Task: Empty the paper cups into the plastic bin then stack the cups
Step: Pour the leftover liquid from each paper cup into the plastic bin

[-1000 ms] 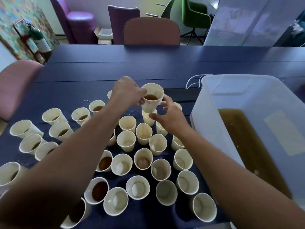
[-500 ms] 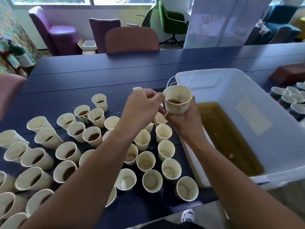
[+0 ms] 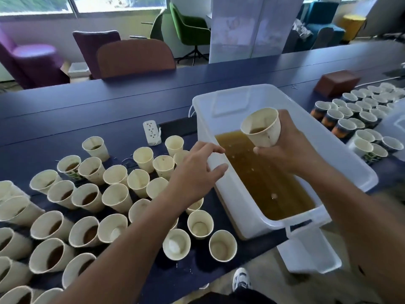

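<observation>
My right hand (image 3: 293, 148) grips a cream paper cup (image 3: 262, 128) from behind, slightly tilted, over the white plastic bin (image 3: 352, 165). A little brown liquid shows at the cup's bottom. The bin holds a pool of brown liquid (image 3: 263, 178). My left hand (image 3: 195, 172) hovers at the bin's left wall with fingers loosely spread and holds nothing. Several paper cups stand on the dark blue table to the left. Some hold brown liquid (image 3: 52, 256) and some, nearer the bin, look empty (image 3: 199, 223).
A white power strip (image 3: 151, 132) lies behind the cups. Right of the bin stand several dark-printed cups (image 3: 348, 115), a brown box (image 3: 337, 82) and part of another clear container (image 3: 394, 121). A plastic lid (image 3: 306, 253) hangs off the table's front edge. Chairs (image 3: 135, 58) line the far side.
The cup went from my left hand into my right and moved right, from above the cups to above the bin. My left hand let go. The view swung right.
</observation>
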The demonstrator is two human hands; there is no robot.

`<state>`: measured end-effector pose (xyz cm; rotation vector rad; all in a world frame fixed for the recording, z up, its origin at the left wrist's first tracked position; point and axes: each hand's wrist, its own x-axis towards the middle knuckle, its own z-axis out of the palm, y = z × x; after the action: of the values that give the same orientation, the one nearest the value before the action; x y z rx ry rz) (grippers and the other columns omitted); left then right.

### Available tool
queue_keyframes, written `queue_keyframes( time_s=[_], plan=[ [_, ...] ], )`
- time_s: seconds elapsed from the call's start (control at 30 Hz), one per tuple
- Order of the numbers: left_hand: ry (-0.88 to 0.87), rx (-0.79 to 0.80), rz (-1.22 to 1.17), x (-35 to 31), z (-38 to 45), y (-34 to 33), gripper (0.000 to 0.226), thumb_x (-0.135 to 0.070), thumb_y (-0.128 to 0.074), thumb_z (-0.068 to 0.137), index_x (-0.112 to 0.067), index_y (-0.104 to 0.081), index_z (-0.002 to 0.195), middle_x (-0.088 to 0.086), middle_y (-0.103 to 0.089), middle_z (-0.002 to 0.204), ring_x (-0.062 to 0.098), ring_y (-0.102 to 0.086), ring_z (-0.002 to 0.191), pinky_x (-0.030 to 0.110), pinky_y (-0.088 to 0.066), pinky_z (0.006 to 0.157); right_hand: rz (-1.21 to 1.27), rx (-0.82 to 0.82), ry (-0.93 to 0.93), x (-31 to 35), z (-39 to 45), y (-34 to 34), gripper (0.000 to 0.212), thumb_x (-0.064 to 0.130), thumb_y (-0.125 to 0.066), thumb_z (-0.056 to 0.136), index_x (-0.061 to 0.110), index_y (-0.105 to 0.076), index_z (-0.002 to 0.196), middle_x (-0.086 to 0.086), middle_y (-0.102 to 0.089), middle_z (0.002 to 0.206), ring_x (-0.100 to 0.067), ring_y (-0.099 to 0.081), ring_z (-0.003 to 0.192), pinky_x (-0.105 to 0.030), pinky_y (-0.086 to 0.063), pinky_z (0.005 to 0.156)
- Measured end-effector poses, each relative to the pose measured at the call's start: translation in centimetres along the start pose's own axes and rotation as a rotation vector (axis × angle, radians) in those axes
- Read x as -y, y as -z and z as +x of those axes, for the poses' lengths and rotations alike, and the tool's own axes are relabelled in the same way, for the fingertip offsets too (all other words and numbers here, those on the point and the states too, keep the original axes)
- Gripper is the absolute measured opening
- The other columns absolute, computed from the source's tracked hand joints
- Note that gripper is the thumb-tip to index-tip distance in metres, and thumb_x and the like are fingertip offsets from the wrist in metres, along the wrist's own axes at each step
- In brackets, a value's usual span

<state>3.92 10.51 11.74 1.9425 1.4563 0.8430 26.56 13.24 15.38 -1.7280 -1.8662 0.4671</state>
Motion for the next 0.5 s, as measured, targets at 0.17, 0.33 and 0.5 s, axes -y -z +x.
queue_keyframes(
  time_s=[0.17,0.33,0.5],
  plan=[
    [-0.007,0.104,0.084,0.1,0.1,-1.8,0.055,-0.047,-0.066,0.092,-0.031,-0.048,0.141,-0.019,-0.038,0.147,0.006,-0.057,0.092,0.036,-0.054,0.091,-0.179,0.112,-0.080,-2.7,0.3,0.3,0.071,0.028,-0.079,0.079,0.038,-0.026,0.126,0.009,-0.050,0.108,-0.020,-0.051,0.099,-0.059,-0.041,0.100],
    [0.038,0.154,0.190,0.4,0.2,-2.5,0.071,-0.059,-0.060,0.091,-0.032,-0.035,0.153,-0.020,-0.028,0.159,0.015,-0.053,0.127,0.045,-0.052,0.099,-0.265,0.184,-0.148,-4.6,0.5,-0.7,0.069,0.032,-0.079,0.080,0.038,-0.026,0.124,0.010,-0.049,0.106,-0.025,-0.056,0.108,-0.056,-0.035,0.106],
    [0.074,0.180,0.237,0.4,0.2,-2.4,0.073,-0.064,-0.055,0.091,-0.035,-0.032,0.154,-0.027,-0.024,0.159,0.014,-0.056,0.124,0.046,-0.053,0.096,-0.331,0.216,-0.178,-5.6,0.7,-1.4,0.065,0.033,-0.076,0.084,0.035,-0.029,0.129,0.007,-0.048,0.105,-0.028,-0.056,0.112,-0.052,-0.027,0.106]
  ],
)
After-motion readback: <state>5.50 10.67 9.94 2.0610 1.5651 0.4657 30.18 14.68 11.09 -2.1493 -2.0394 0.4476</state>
